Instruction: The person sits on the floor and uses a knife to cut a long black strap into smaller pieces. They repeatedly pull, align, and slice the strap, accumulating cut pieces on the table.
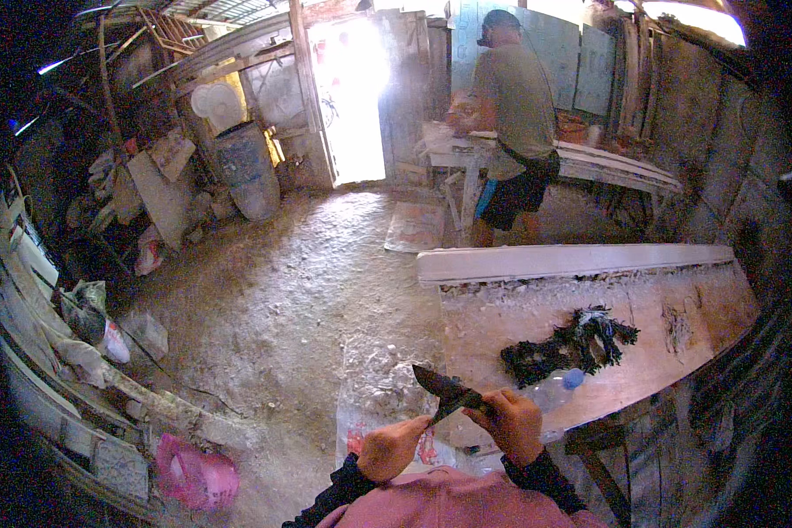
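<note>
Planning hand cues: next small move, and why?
Probably shift the dark tool right, over the worktable: the left hand and right hand both hold it, and its pointed tip shows against the floor, where a slip could drop it.

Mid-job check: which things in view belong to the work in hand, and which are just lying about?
In use:
- dark blade-like piece, held by the left hand and right hand

Seemingly just lying about:
- black shaggy bundle on the table
- clear blue-capped bottle near it
- pink plastic item on the floor
</note>
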A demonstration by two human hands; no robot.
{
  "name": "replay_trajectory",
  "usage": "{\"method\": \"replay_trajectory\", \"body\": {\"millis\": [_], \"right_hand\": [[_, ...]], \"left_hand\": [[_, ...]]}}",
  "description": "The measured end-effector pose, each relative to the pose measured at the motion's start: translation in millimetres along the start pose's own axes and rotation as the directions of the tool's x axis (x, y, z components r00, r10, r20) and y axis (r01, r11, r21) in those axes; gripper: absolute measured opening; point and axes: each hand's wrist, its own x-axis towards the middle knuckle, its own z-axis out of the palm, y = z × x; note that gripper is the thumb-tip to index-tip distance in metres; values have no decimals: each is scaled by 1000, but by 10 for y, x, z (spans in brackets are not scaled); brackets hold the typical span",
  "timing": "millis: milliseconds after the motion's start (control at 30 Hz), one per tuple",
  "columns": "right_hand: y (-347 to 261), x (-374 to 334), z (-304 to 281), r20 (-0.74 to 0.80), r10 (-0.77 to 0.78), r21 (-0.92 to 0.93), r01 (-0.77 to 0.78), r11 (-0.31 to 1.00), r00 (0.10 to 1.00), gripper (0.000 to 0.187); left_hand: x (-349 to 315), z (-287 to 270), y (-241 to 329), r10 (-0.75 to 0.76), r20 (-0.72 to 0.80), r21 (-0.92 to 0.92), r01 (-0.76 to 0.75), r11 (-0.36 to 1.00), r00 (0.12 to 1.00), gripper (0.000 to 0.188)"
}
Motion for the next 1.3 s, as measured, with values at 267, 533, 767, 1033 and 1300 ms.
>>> {"method": "replay_trajectory", "body": {"millis": [267,533,767,1033,1300], "right_hand": [[123,-134,-137,77,26,-77,-20,997,997,28],[663,-52,-666,-367,290,5,-310,951,884,16],[626,-133,-93,217,545,488,-574,658,810,21],[891,-524,802,573,458,594,-730,340,679,22],[1282,-750,1416,247,454,-34,-460,887,856,37]], "left_hand": [[-82,-40,-94,77,-110,42,-73,996,991,27],[-357,-414,-497,26,-370,210,57,976,929,23],[-90,-247,-523,132,-478,-42,-172,984,869,27],[18,-390,-442,314,-519,110,-302,947,795,28],[79,-463,-357,461,-554,190,-434,881,693,22]]}}
